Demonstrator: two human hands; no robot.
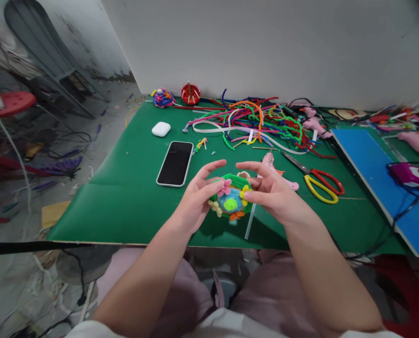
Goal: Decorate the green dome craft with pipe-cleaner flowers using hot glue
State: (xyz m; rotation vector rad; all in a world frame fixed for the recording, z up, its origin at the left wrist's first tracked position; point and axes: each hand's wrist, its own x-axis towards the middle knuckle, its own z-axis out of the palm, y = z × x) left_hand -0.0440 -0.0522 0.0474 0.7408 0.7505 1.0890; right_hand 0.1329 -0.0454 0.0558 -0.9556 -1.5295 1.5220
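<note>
Between my two hands is a round pipe-cleaner craft (230, 195), green at the rim and blue inside with a lime centre. Pink, yellow, cream and orange flowers sit around its edge. My left hand (199, 192) pinches it by the pink flower, index finger raised. On the opposite side my right hand (271, 190) grips it near the yellow flower. Just beyond the right hand lies a pink glue gun (268, 160), partly hidden by it. A clear glue stick (250, 223) shows below the craft. Scissors (318, 180) with red and yellow handles lie to the right.
A phone (175, 163) and white earbud case (161, 129) lie left on the green table (100, 202). Loose pipe cleaners (259, 117) are heaped at the back, near a blue-pink craft (163, 98) and red one (190, 94). A blue board (368, 173) stands right.
</note>
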